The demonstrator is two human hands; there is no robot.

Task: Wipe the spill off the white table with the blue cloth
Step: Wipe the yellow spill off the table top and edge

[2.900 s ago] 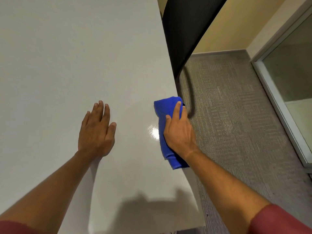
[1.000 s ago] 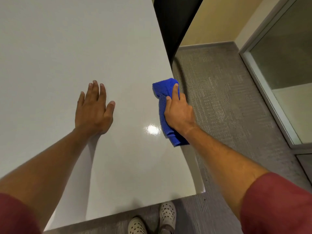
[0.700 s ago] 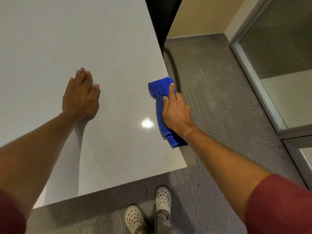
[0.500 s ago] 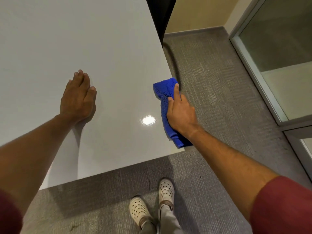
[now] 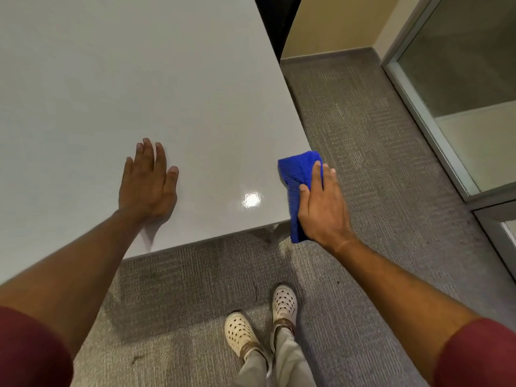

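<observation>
The folded blue cloth (image 5: 297, 174) lies at the near right corner of the white table (image 5: 139, 79), partly hanging over the right edge. My right hand (image 5: 324, 205) presses flat on top of the cloth and covers most of it. My left hand (image 5: 148, 185) rests palm down on the table, fingers together, well to the left of the cloth. A bright light reflection (image 5: 251, 199) shines on the table between the hands. I cannot make out any spill on the surface.
Grey carpet (image 5: 363, 135) runs to the right of and in front of the table. My feet in white perforated shoes (image 5: 262, 322) stand close to the near edge. A glass partition with a metal frame (image 5: 446, 107) is at the right; a black chair back (image 5: 276, 23) is behind the table.
The view has tilted down and back, so the table's near edge and my feet now show. My right hand has slid the cloth to the table's near right corner. My left hand stays flat.
</observation>
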